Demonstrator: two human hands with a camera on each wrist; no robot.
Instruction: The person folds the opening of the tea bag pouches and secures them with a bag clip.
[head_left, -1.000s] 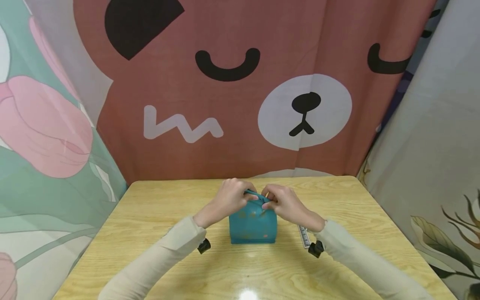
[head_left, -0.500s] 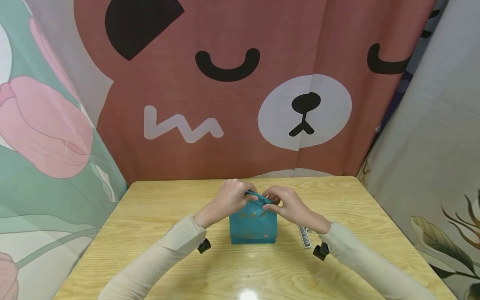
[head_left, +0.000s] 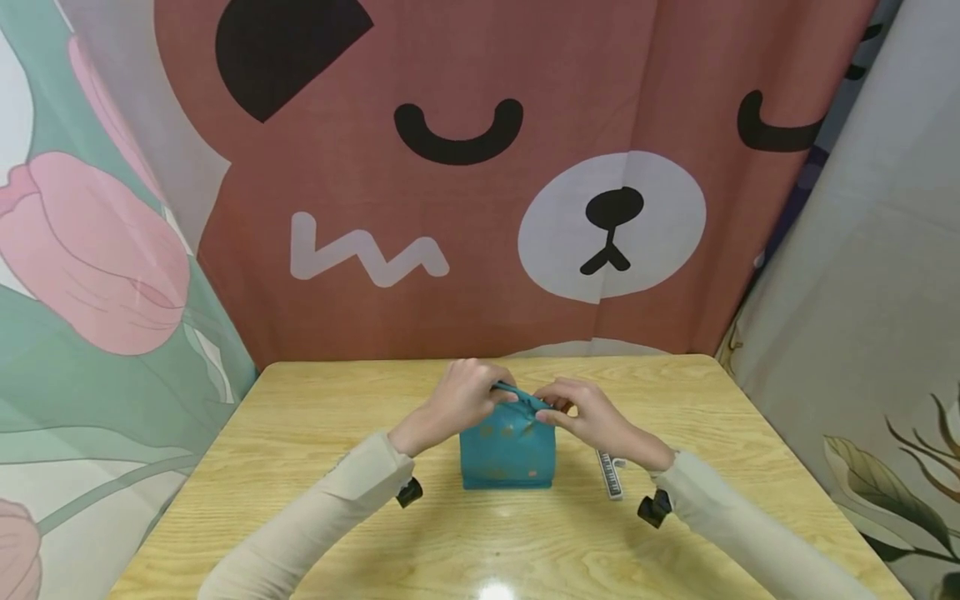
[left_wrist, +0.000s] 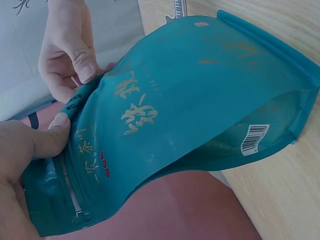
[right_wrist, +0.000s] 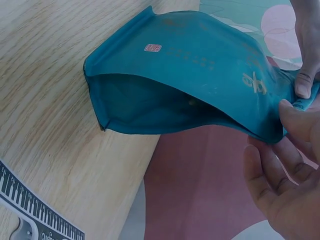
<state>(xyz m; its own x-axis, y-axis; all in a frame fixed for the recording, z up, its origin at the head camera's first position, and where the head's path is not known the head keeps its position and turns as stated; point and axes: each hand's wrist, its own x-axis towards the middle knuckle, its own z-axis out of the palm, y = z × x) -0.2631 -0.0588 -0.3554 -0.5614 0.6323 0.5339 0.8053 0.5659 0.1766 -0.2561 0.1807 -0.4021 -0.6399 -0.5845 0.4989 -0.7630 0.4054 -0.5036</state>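
Note:
A teal stand-up pouch [head_left: 507, 460] with gold lettering stands upright on the table, its top edge bent over. At its upper left, my left hand [head_left: 467, 395] pinches the top edge between thumb and fingers. My right hand [head_left: 592, 415] pinches the upper right corner, thumb toward me. The left wrist view shows the left thumb [left_wrist: 61, 125] pressing beside a pale zip strip [left_wrist: 72, 187] near the pouch mouth. In the right wrist view, the right thumb and fingertips grip the pouch's edge, and its side gusset [right_wrist: 150, 102] folds inward.
A grey piece with black-and-white ruler marks and a hooked side [head_left: 611, 477] lies on the wooden table [head_left: 360, 533], right of the pouch. Behind the table hangs a curtain [head_left: 480, 317] with a bear print; patterned cloths hang at both sides.
My right hand has slid a little to the right and down along the pouch's top edge, its forearm shifting right too. The left hand holds its place.

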